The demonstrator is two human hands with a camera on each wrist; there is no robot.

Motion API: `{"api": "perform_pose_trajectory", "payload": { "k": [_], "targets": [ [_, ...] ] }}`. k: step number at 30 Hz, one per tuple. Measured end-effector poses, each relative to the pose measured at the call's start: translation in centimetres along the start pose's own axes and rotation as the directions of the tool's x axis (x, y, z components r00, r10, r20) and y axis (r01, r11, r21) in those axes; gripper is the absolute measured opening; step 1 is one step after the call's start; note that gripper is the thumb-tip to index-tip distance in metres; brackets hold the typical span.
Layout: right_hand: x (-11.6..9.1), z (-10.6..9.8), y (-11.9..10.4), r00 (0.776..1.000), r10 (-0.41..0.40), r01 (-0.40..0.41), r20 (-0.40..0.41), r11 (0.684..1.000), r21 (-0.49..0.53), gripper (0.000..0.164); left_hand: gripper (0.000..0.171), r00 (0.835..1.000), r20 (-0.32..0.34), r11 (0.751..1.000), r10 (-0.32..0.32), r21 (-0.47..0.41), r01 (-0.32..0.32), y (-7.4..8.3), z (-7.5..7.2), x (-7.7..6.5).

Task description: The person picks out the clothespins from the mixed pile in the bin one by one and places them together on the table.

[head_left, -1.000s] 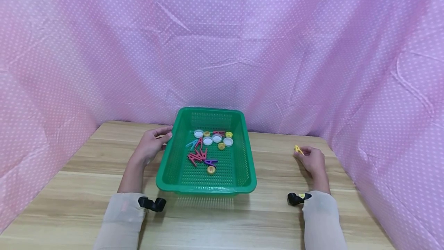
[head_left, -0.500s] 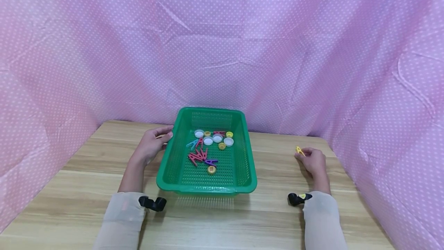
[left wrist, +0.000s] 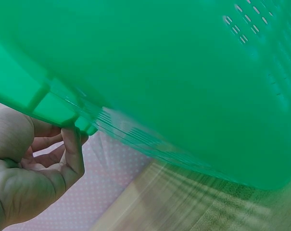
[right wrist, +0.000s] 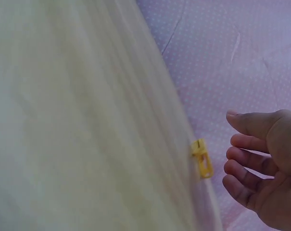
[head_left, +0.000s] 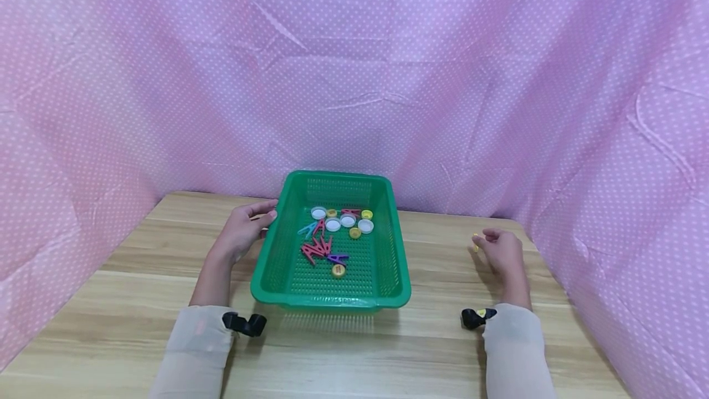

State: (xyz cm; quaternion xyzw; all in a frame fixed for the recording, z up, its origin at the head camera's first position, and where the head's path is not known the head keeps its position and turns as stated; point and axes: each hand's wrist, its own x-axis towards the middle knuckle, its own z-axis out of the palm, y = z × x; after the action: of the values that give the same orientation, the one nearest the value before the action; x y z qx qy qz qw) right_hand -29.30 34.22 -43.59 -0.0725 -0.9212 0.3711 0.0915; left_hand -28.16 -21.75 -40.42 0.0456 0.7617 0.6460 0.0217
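Observation:
A green plastic basket (head_left: 332, 302) stands on the table, and my left hand (head_left: 239, 234) grips the rim on its left side. In the left wrist view the fingers (left wrist: 73, 151) curl up under that rim. Far to the right, my right hand (head_left: 503, 255) is just beside a small yellow clothespin (head_left: 475, 241), which it partly hides in the head view. The right wrist view shows that clothespin (right wrist: 201, 159) on the table, apart from my relaxed fingers (right wrist: 251, 159).
Inside the basket lie several pink clothespins (head_left: 318, 247), a blue one (head_left: 307, 229), a purple one (head_left: 336, 258), white bottle caps (head_left: 333, 225) and yellowish caps (head_left: 338, 271). A pink dotted curtain (head_left: 354, 79) hangs behind the wooden table (head_left: 432, 325).
My right hand has let go of the yellow clothespin, its fingers parting, and has drawn slightly to the right. The clothespin now stays on the table. The left hand and basket keep their places.

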Motion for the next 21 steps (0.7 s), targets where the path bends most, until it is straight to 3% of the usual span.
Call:
{"api": "perform_pose_trajectory", "payload": {
  "k": [11, 21],
  "targets": [
    [0.2, -1.2, -3.5, 0.982, -0.187, 0.186, -0.002, 0.978, -0.098, 0.054, 0.043, 1.000, 0.005, 1.000, -0.010, -0.009, 0.010, 0.0, 0.0, 0.0],
    [-0.1, -1.4, -7.8, 0.961, -0.276, 0.276, 0.019, 0.956, -0.094, 0.053, 0.042, 1.000, -0.009, 1.000, -0.006, -0.015, 0.006, 0.0, 0.1, 0.0]
  ]
}}
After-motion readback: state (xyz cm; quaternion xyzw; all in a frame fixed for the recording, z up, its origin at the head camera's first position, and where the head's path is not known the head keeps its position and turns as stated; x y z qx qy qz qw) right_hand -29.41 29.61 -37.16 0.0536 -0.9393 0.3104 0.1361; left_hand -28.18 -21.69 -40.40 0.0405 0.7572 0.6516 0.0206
